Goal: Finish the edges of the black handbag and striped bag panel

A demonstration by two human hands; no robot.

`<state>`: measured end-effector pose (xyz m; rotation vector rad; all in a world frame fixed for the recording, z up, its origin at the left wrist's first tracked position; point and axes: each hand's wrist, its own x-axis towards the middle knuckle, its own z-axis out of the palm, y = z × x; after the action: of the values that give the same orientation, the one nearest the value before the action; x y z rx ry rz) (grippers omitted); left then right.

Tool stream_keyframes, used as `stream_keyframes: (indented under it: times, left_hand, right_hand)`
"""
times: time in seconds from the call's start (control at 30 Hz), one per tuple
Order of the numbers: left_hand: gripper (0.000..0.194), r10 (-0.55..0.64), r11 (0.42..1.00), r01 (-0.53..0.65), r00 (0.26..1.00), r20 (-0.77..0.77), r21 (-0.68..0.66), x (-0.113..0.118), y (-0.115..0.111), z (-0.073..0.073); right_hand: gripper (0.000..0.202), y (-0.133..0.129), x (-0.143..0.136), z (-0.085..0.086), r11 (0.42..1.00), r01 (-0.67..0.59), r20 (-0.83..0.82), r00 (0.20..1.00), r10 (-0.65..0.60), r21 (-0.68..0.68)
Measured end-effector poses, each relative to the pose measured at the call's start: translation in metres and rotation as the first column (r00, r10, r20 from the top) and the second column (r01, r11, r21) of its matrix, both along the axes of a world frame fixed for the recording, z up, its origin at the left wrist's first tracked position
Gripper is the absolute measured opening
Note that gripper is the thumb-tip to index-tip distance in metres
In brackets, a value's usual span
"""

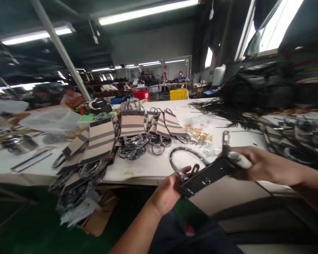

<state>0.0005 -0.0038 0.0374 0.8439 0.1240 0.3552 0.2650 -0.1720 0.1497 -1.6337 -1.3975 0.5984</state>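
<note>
A striped beige and dark bag panel (228, 195) lies over my lap at the lower right, its dark top band facing up with small metal fittings on it. My left hand (168, 192) grips the left end of that band, beside a small upright tab. At the band's other end my right hand (247, 164) is closed around a white object (240, 159), next to another upright tab with a metal ring (226, 139). A looped handle wrapped in clear plastic (185, 151) rises from the band behind both hands.
On the white table (148, 167), striped pieces (99, 139) with wrapped handles pile up at centre and left. Gold hardware (198, 133) and black straps (228, 114) lie farther back. Steel bowl (19, 144) at far left; a person (72, 98) sits behind; cartons are under the table edge.
</note>
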Motion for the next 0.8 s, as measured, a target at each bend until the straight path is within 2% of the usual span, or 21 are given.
stream_keyframes:
  times: [0.03, 0.1, 0.17, 0.23, 0.33, 0.43, 0.57, 0.67, 0.73, 0.8]
  left_hand:
    - [0.092, -0.031, 0.999, 0.03, 0.999, -0.015, -0.036, 0.0, -0.005, -0.009]
    - [0.093, -0.068, 0.995, 0.062, 0.995, -0.067, -0.083, 0.0, -0.011, -0.025]
    - [0.083, -0.072, 0.996, 0.062, 0.986, -0.153, -0.072, 0.002, -0.014, -0.039]
    - [0.065, -0.025, 1.0, 0.02, 0.967, -0.254, -0.022, 0.006, -0.014, -0.053]
    - [0.044, 0.149, 0.989, -0.146, 0.913, -0.379, 0.035, 0.016, -0.014, -0.072]
    - [0.044, 0.289, 0.947, -0.323, 0.847, -0.446, 0.0, 0.031, -0.016, -0.09]
    - [0.044, 0.388, 0.889, -0.456, 0.797, -0.463, -0.039, 0.053, -0.015, -0.115]
    - [0.04, 0.444, 0.866, -0.501, 0.759, -0.476, 0.01, 0.065, -0.016, -0.129]
    - [0.039, 0.453, 0.86, -0.51, 0.742, -0.493, 0.023, 0.067, -0.019, -0.134]
    - [0.04, 0.453, 0.853, -0.522, 0.727, -0.516, 0.014, 0.068, -0.023, -0.135]
  right_hand:
    - [0.016, 0.012, -0.002, -0.006, 0.979, -0.137, -0.035, 0.99, 0.134, -0.153]
    - [0.02, 0.035, -0.002, -0.022, 0.884, -0.323, -0.141, 0.946, 0.292, -0.337]
    - [0.027, 0.058, 0.003, -0.04, 0.841, -0.369, -0.182, 0.929, 0.322, -0.396]
    - [0.03, 0.08, 0.012, -0.058, 0.811, -0.375, -0.17, 0.927, 0.335, -0.448]
    - [0.031, 0.112, 0.024, -0.079, 0.79, -0.38, -0.131, 0.922, 0.364, -0.481]
    - [0.031, 0.137, 0.032, -0.092, 0.792, -0.334, -0.02, 0.926, 0.377, -0.512]
    - [0.03, 0.148, 0.038, -0.107, 0.831, -0.112, 0.255, 0.922, 0.292, -0.545]
    - [0.034, 0.138, 0.039, -0.116, 0.884, 0.039, 0.463, 0.862, 0.206, -0.466]
    - [0.039, 0.123, 0.038, -0.119, 0.921, 0.043, 0.499, 0.85, 0.171, -0.388]
    - [0.045, 0.104, 0.034, -0.121, 0.953, -0.019, 0.434, 0.887, 0.156, -0.303]
